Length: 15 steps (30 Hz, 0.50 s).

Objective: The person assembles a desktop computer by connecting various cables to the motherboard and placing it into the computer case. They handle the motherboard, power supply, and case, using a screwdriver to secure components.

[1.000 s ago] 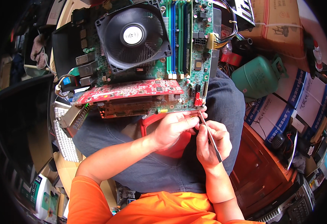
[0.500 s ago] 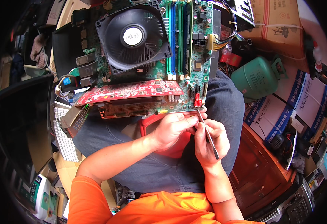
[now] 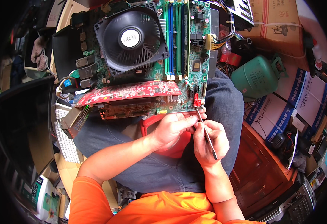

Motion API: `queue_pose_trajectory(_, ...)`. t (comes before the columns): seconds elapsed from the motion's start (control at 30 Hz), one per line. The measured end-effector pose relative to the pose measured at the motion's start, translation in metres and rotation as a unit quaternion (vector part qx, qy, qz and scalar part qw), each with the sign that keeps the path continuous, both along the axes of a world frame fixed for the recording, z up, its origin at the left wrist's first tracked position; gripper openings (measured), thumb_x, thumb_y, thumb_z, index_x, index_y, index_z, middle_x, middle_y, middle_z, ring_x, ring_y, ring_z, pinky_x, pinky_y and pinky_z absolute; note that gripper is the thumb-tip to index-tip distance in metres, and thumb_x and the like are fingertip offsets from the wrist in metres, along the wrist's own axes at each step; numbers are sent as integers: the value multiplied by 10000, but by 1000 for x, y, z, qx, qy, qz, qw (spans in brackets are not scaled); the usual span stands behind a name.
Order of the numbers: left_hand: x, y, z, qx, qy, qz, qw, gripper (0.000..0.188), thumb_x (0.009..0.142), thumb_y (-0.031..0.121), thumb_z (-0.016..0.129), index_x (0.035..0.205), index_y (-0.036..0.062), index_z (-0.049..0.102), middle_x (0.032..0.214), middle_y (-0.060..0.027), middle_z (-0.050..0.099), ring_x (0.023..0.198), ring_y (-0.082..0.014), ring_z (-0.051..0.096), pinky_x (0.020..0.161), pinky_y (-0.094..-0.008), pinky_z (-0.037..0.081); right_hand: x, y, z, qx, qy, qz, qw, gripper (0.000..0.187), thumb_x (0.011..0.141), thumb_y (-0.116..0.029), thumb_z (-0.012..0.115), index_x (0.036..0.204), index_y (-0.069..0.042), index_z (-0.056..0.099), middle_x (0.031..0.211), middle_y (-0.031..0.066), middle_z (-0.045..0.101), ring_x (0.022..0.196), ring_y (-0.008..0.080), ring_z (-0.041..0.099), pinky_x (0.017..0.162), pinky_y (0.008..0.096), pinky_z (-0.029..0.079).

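A green motherboard [image 3: 197, 76] stands raised before my knees, its lower edge toward me. It bears a black cooling fan [image 3: 130, 39] and a red expansion card [image 3: 130, 93]. My left hand [image 3: 174, 128] is closed at the lower right edge of the board, fingertips partly behind it. In my right hand [image 3: 212, 142] are slim metal tweezers [image 3: 207, 138], gripped between thumb and fingers. Their pointed end reaches the board's corner, just below red connectors [image 3: 197, 100]. Whether the tips touch a pin there is too small to tell.
A black monitor [image 3: 23, 127] and a white keyboard [image 3: 66, 134] are at the left. On the right are a green gas cylinder [image 3: 254, 78], blue and white paper boxes [image 3: 271, 115] and a reddish wooden cabinet [image 3: 258, 164]. Bundled cables [image 3: 227, 35] plug into the board's right side.
Both hands and the tweezers stay at the board's corner almost unmoved. The fan and the board's upper part have shifted very slightly left in view.
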State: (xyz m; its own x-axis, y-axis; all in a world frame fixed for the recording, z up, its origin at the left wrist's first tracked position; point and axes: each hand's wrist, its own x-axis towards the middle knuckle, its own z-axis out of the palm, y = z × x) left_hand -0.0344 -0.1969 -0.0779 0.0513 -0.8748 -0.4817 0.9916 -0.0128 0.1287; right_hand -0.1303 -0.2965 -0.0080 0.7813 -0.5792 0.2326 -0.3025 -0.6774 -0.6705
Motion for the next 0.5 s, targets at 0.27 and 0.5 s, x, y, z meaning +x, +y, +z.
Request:
queue_pose_trajectory(0.27, 2, 0, -1, 14, 3, -24, 1000, 391, 1135, 215, 527, 1462, 4, 573, 1375, -129, 651, 1301, -228, 614, 1111, -404, 501, -2, 2, -2, 6, 4, -7, 1000, 257, 893, 93, 781, 832, 19, 542, 854, 207, 711, 736, 258, 743, 642, 326, 599)
queue_pose_trajectory(0.5, 2, -1, -1, 24, 12, -24, 999, 392, 1144, 238, 515, 1460, 14, 579, 1366, -123, 659, 1279, -216, 624, 1104, -393, 503, -2, 3, 0, 16, 11, -3, 1000, 266, 932, 78, 758, 828, 37, 517, 903, 249, 718, 772, 244, 758, 678, 319, 619)
